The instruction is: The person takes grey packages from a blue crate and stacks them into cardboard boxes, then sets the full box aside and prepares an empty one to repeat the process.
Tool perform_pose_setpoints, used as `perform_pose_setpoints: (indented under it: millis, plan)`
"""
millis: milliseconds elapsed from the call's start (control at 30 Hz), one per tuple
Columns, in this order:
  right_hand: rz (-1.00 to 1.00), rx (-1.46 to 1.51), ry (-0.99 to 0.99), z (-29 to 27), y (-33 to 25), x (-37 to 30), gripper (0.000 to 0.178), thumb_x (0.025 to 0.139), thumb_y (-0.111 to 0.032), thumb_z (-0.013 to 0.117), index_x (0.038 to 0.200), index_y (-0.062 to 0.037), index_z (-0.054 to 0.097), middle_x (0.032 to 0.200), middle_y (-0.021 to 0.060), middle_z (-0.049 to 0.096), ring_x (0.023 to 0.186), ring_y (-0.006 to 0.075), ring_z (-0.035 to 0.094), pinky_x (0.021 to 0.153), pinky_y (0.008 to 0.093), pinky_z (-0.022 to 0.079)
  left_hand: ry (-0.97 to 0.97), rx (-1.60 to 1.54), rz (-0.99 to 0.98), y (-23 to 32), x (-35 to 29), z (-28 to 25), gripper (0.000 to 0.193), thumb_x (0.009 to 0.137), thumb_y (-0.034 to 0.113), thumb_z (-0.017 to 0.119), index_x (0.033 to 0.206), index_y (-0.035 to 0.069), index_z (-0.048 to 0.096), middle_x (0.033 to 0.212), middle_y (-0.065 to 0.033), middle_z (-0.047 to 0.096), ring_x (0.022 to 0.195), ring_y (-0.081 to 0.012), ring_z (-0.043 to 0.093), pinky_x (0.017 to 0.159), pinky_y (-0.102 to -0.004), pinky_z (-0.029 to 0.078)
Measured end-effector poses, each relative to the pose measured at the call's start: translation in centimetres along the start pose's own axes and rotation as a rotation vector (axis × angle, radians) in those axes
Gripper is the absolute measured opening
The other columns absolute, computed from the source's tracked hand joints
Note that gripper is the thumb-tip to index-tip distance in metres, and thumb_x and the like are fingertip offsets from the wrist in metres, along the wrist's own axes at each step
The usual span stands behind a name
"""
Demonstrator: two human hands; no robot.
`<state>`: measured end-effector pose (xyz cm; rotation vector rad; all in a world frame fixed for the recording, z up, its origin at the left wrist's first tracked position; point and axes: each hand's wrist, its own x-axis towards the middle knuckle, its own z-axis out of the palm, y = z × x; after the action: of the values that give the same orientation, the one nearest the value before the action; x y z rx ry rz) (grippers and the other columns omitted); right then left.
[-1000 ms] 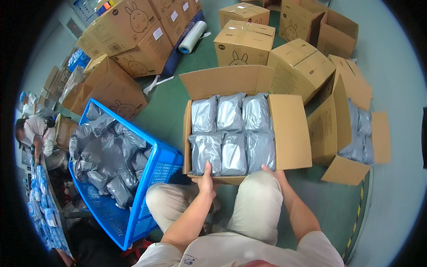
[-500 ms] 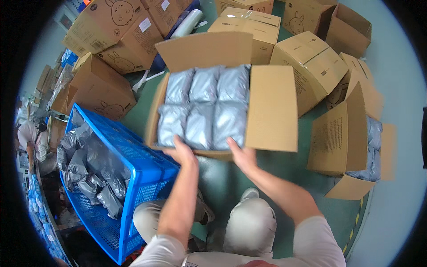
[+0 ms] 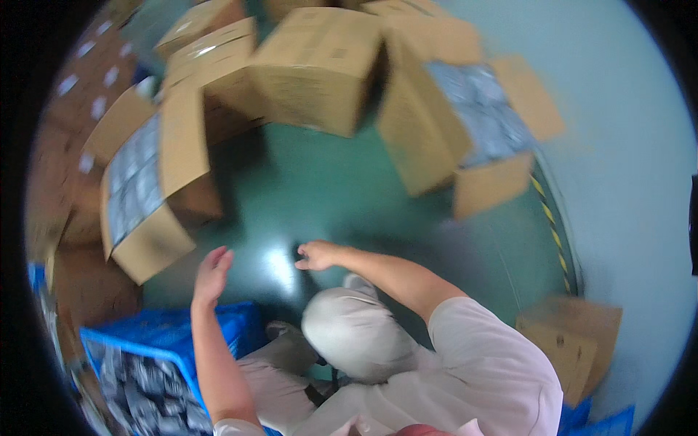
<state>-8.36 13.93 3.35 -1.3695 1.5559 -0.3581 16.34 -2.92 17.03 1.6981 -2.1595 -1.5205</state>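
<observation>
Here, an open cardboard box (image 3: 149, 192) of grey packets sits on the green floor (image 3: 327, 196), left of both hands. Blue crate (image 3: 163, 363) lies below. Left hand (image 3: 211, 270), fingers spread, holds nothing; right hand (image 3: 316, 254), loosely curled, likewise holds nothing.
</observation>
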Motion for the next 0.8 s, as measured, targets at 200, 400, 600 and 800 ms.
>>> perform_pose_setpoints:
  millis: [200, 400, 600, 800]
  plan:
    - [0.68, 0.194, 0.775, 9.8, 14.2, -26.4, 0.033, 0.089, -0.032, 0.064, 0.104, -0.0029, 0.067, 0.103, 0.0218, 0.07, 0.096, 0.0421, 0.067, 0.084, 0.0491, 0.054, -0.209, 0.082, 0.11, 4.2, 0.0, 6.6, 0.055, 0.097, 0.033, 0.061, 0.135, -0.005, 0.055, 0.119, -0.0107, 0.065, 0.096, -0.0166, 0.059, 0.087, -0.0308, 0.048]
    - [1.205, -0.397, 1.486, 6.3, 14.4, -57.3, 0.038, 0.077, -0.015, 0.069, 0.11, 0.0011, 0.058, 0.104, 0.0225, 0.061, 0.097, 0.0422, 0.057, 0.086, 0.0528, 0.046, -0.317, 0.304, 0.195, -1.3, -1.0, 8.0, 0.054, 0.097, 0.033, 0.063, 0.136, -0.003, 0.055, 0.115, -0.009, 0.065, 0.088, -0.0124, 0.058, 0.076, -0.0275, 0.048]
    - [2.306, -0.335, 1.02, 7.4, 12.5, -86.9, 0.062, 0.088, -0.032, 0.069, 0.141, -0.0113, 0.046, 0.144, 0.0133, 0.051, 0.133, 0.0314, 0.049, 0.105, 0.054, 0.04, -0.224, 0.213, 0.109, -0.8, -6.0, 7.6, 0.056, 0.095, 0.034, 0.065, 0.137, -0.003, 0.054, 0.102, -0.0062, 0.067, 0.083, -0.0131, 0.06, 0.071, -0.0279, 0.049]
    - [1.835, -0.489, 1.381, 8.2, 12.9, -88.7, 0.035, 0.093, -0.02, 0.062, 0.126, -0.0092, 0.06, 0.126, 0.0155, 0.065, 0.117, 0.0353, 0.06, 0.096, 0.0463, 0.048, -0.223, 0.244, 0.09, -2.0, -9.3, 5.3, 0.058, 0.094, 0.036, 0.065, 0.133, -0.006, 0.056, 0.116, -0.0167, 0.069, 0.097, -0.0209, 0.066, 0.084, -0.0337, 0.053]
